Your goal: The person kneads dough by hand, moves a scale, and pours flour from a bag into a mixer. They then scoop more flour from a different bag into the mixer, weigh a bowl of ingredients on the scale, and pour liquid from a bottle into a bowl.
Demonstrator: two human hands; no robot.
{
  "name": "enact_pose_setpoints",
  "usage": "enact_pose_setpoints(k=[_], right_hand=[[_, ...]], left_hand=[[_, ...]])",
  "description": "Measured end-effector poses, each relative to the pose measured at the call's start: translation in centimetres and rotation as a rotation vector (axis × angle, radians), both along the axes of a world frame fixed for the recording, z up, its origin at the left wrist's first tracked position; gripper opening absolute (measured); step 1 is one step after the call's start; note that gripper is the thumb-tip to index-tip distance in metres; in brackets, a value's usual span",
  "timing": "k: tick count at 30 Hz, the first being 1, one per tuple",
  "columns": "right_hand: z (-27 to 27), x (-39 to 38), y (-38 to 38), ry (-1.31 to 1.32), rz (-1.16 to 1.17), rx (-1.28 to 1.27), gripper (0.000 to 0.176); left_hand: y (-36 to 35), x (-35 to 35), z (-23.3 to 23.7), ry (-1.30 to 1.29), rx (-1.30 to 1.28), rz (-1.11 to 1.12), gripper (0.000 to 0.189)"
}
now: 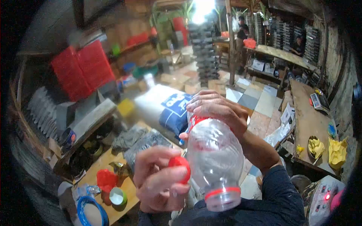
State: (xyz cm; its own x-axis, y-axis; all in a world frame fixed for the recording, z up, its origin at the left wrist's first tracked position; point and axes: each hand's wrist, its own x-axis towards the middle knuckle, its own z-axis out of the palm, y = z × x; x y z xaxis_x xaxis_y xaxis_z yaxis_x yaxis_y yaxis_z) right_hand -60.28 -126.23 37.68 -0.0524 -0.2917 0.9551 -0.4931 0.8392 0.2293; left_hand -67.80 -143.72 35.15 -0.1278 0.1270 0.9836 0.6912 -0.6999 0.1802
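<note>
A clear plastic bottle (pixel 215 154) hangs tilted in front of me, its uncapped mouth pointing down toward my body. A red ring circles its neck, and part of a red label shows near its base. My right hand (pixel 220 109) is wrapped round the base end. Beside the bottle's left side, my left hand (pixel 162 179) pinches a red bottle cap (pixel 180 169) between thumb and fingers. The cap is apart from the bottle's mouth.
Behind my hands lies a white and blue sack (pixel 162 105). At lower left a wooden table (pixel 130 188) holds a green-rimmed cup (pixel 118 196) and a blue ring (pixel 92 213). Red crates (pixel 83 69) stand at left; a workbench (pixel 311 120) runs along the right. People are in the background.
</note>
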Motion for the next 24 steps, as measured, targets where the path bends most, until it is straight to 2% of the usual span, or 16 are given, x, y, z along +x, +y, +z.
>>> enact_pose_setpoints(k=[3, 5, 7, 11, 13, 14, 15, 16, 19, 20, 22, 24], right_hand=[[1.9, 0.2, -0.5, 0.041, -0.01, 0.084, 0.036], [2.9, 0.5, -0.7, 0.069, -0.016, 0.125, 0.035], [3.9, 0.8, -1.0, 0.079, -0.038, 0.158, 0.036], [5.4, 1.2, -1.3, 0.074, -0.067, 0.21, 0.036], [6.0, 1.6, -1.5, 0.064, -0.085, 0.23, 0.036], [6.3, 1.8, -1.6, 0.053, -0.085, 0.244, 0.035], [6.6, 1.8, -1.6, 0.051, -0.083, 0.252, 0.035], [6.8, 1.8, -1.7, 0.049, -0.081, 0.261, 0.035], [7.5, 1.8, -1.7, 0.058, -0.086, 0.296, 0.034], [7.7, 1.8, -1.7, 0.065, -0.084, 0.305, 0.034], [8.0, 1.8, -1.7, 0.082, -0.077, 0.304, 0.033], [8.6, 1.8, -1.8, 0.101, -0.071, 0.305, 0.032]], left_hand=[[0.2, 1.2, 0.7, -0.075, 0.099, -0.101, 0.011], [0.3, 2.0, 1.3, -0.136, 0.168, -0.198, 0.014], [0.3, 1.0, 0.1, 0.01, 0.132, 0.009, 0.031], [-1.3, 0.8, 1.3, -0.028, 0.1, -0.108, 0.03], [-2.9, 1.6, 3.1, -0.561, -0.335, -0.598, 0.025], [-2.1, 1.9, 1.9, -0.084, -0.032, -0.147, 0.023], [-1.2, 1.9, 2.2, -0.075, -0.02, -0.151, 0.023], [-0.3, 1.8, 2.7, 0.007, 0.138, -0.231, 0.022], [-1.5, 2.9, 4.0, -0.227, 0.005, -0.476, 0.022], [-0.6, 1.8, 3.9, -0.004, 0.133, -0.292, 0.022], [-0.5, 1.1, 3.5, 0.223, 0.267, -0.1, 0.022], [-1.7, 1.6, 3.3, 0.027, 0.047, -0.11, 0.023]])
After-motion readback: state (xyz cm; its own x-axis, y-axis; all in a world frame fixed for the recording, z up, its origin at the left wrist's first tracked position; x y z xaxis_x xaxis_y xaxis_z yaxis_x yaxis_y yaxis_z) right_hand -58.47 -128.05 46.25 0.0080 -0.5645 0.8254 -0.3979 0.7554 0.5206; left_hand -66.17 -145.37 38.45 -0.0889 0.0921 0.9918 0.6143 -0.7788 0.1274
